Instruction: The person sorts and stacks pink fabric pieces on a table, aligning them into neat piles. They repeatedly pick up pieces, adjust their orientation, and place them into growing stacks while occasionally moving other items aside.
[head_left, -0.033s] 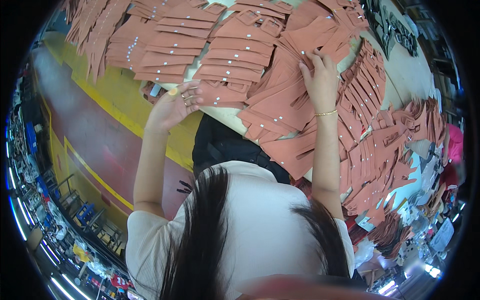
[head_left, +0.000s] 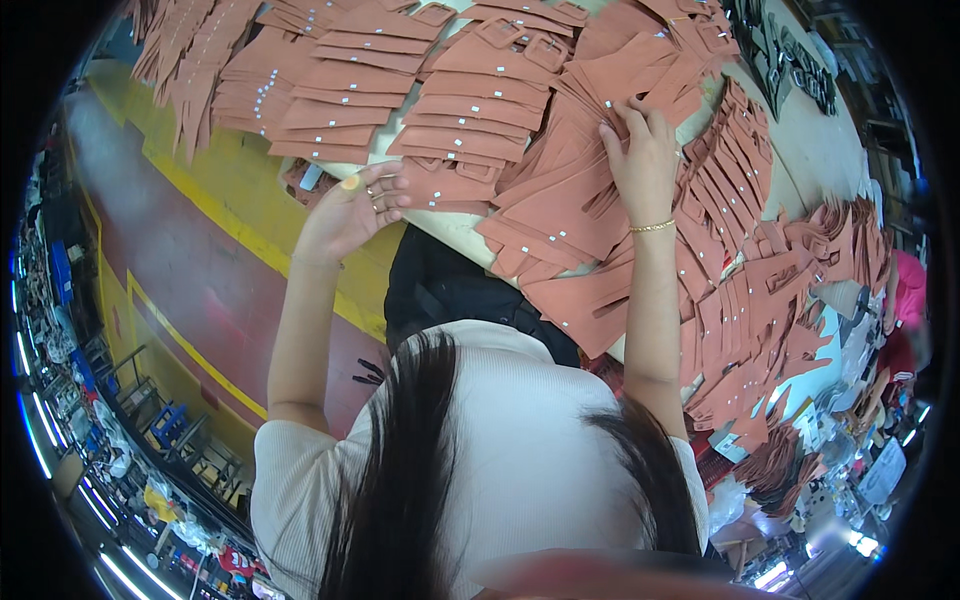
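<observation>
Flat reddish-brown pieces, leather-like, with small white stickers, lie in overlapping rows on the pale table (head_left: 450,232). At the table's near left edge is my left hand (head_left: 345,222), palm turned inward and fingers apart, slightly bent. Something yellow covers its thumb tip. Its fingertips come up to the end of a reddish-brown piece (head_left: 455,192); I cannot tell whether they touch it. My right hand (head_left: 643,160), with a gold-coloured bracelet at the wrist, rests spread over a heap of fanned pieces (head_left: 560,195). No piece shows gripped in either hand.
More stickered pieces (head_left: 725,190) fan out to the right. Dark strap-like pieces (head_left: 785,65) lie at the far right. A yellow and dark red floor (head_left: 190,240) runs along the left. Someone in a pink top (head_left: 908,290) is at the right rim.
</observation>
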